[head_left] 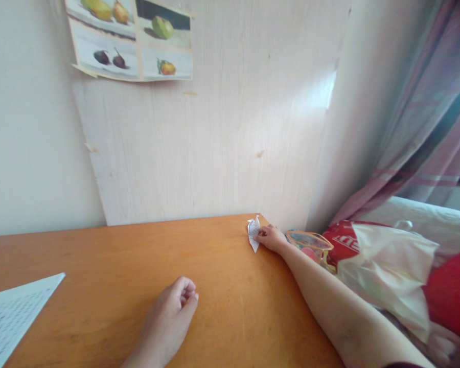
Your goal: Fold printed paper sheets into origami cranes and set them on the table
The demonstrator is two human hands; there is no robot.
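Note:
A small white paper crane (254, 234), folded from printed paper, is at the far right corner of the wooden table (138, 260). My right hand (271, 238) reaches out to it, with thumb and fingers pinched on its right side. Its lower point is near or on the tabletop; I cannot tell whether it rests there. Closer to me, my left hand (172, 312) lies over the table with its fingers curled in and the thumb against them. Nothing shows inside that hand.
Sheets of printed paper (19, 312) lie at the table's left. Beyond the right edge are an orange-rimmed mesh basket (310, 240), a white plastic bag (391, 271) and red bags (452, 291). A pale board (214, 153) with fruit pictures (164, 46) stands behind the table.

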